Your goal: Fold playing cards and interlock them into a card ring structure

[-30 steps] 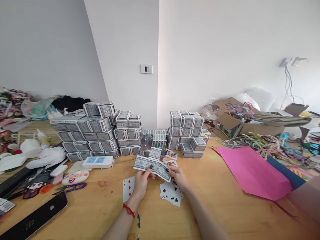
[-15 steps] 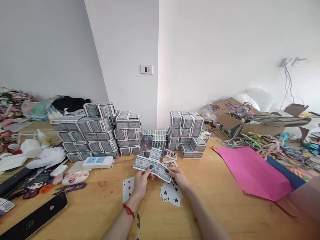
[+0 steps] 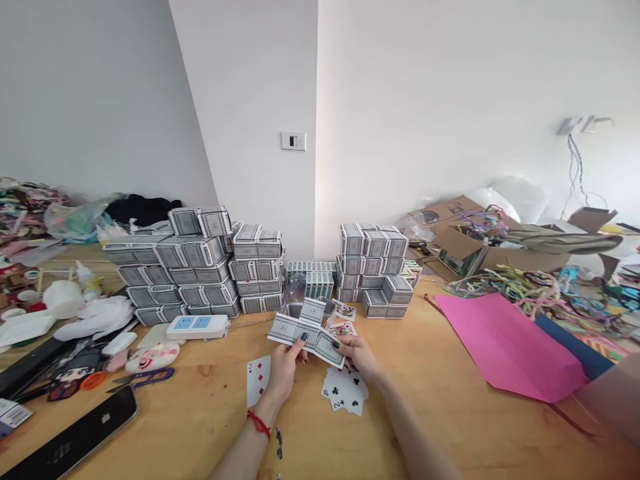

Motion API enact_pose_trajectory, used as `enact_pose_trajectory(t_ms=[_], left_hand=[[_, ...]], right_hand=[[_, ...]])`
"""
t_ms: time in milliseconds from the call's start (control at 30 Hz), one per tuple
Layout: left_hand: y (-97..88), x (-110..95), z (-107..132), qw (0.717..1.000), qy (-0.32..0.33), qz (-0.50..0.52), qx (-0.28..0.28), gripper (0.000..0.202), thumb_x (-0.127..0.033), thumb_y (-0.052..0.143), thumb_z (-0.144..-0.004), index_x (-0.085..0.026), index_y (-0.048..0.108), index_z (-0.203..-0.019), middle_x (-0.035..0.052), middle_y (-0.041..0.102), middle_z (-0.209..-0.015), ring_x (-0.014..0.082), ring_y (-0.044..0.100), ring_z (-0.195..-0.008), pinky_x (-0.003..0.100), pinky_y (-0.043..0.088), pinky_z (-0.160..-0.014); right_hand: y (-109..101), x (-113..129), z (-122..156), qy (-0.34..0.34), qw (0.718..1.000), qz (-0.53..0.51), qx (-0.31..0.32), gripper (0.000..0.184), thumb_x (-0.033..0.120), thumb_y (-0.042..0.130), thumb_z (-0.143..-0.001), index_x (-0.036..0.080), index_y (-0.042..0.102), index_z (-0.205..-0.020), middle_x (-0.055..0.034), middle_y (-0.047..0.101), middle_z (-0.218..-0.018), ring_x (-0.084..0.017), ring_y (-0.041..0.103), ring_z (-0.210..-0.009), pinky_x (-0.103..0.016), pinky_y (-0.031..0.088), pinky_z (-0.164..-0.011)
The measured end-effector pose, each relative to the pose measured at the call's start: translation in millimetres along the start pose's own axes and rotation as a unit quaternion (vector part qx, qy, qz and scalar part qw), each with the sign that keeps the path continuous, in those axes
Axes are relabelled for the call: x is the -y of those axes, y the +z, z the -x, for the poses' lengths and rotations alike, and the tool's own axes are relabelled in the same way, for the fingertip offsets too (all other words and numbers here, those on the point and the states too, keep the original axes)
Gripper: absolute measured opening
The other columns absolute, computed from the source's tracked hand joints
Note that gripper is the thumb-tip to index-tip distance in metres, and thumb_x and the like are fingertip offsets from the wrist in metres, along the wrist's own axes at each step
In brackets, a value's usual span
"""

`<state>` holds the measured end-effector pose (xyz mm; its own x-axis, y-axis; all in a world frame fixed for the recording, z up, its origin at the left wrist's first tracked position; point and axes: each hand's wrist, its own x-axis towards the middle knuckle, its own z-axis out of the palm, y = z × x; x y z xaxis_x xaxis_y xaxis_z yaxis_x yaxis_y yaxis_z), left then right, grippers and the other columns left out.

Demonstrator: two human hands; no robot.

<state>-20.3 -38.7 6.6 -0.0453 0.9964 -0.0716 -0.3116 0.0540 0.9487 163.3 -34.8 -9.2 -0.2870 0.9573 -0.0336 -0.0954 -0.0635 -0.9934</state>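
Between my hands is a piece made of folded playing cards (image 3: 300,331), grey-patterned backs showing, with one flap standing up at its far side. My left hand (image 3: 285,367) grips its left half, thumb on top. At the right end, my right hand (image 3: 357,355) pinches the edge between thumb and fingers. Loose club cards (image 3: 345,392) lie face up just below my right hand. A three of diamonds (image 3: 257,381) lies partly under my left wrist. Behind the held piece, face cards (image 3: 343,328) rest on the table.
Stacks of folded-card blocks stand at the left (image 3: 183,273), centre-left (image 3: 257,267) and right (image 3: 373,263). A white power strip (image 3: 197,326), scissors (image 3: 150,377) and a phone (image 3: 75,437) lie to the left. Pink paper (image 3: 510,347) and tangled cords (image 3: 530,290) are on the right.
Both hands keep their hold on the folded cards, which have barely shifted. The whole view has moved very slightly.
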Motion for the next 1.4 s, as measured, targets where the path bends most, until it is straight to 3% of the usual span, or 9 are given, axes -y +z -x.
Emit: enact_pose_trajectory(t_ms=[467, 1000, 1400], left_hand=[[0.2, -1.6, 0.7, 1.000, -0.012, -0.016, -0.003, 0.033, -0.038, 0.068, -0.059, -0.015, 0.050, -0.042, -0.0018, 0.049, -0.042, 0.0086, 0.042, -0.042, 0.021, 0.032, -0.044], [-2.4, 0.7, 0.2, 0.998, -0.002, -0.057, 0.026, 0.032, -0.036, 0.065, -0.063, -0.015, 0.051, -0.042, -0.0011, 0.050, -0.041, 0.0091, 0.043, -0.042, 0.021, 0.033, -0.045], [1.8, -3.9, 1.7, 0.998, -0.009, -0.063, 0.028, 0.035, -0.044, 0.068, -0.058, -0.014, 0.056, -0.043, 0.0020, 0.056, -0.042, 0.0110, 0.048, -0.040, 0.023, 0.037, -0.044]], right_hand=[[-2.8, -1.1, 1.3, 0.004, 1.000, 0.009, 0.019, 0.036, 0.047, 0.062, -0.068, 0.016, 0.048, -0.054, 0.0061, 0.041, -0.037, -0.004, 0.025, -0.030, -0.020, 0.011, -0.033], [-4.1, 1.4, 3.0, 0.014, 0.999, 0.024, 0.037, 0.039, 0.050, 0.061, -0.067, 0.016, 0.050, -0.053, 0.0060, 0.040, -0.037, -0.004, 0.025, -0.030, -0.020, 0.011, -0.033], [1.5, 4.5, 4.8, 0.005, 0.999, 0.031, 0.002, 0.041, 0.054, 0.061, -0.067, 0.018, 0.047, -0.052, 0.0072, 0.036, -0.035, -0.004, 0.024, -0.029, -0.020, 0.012, -0.033]])
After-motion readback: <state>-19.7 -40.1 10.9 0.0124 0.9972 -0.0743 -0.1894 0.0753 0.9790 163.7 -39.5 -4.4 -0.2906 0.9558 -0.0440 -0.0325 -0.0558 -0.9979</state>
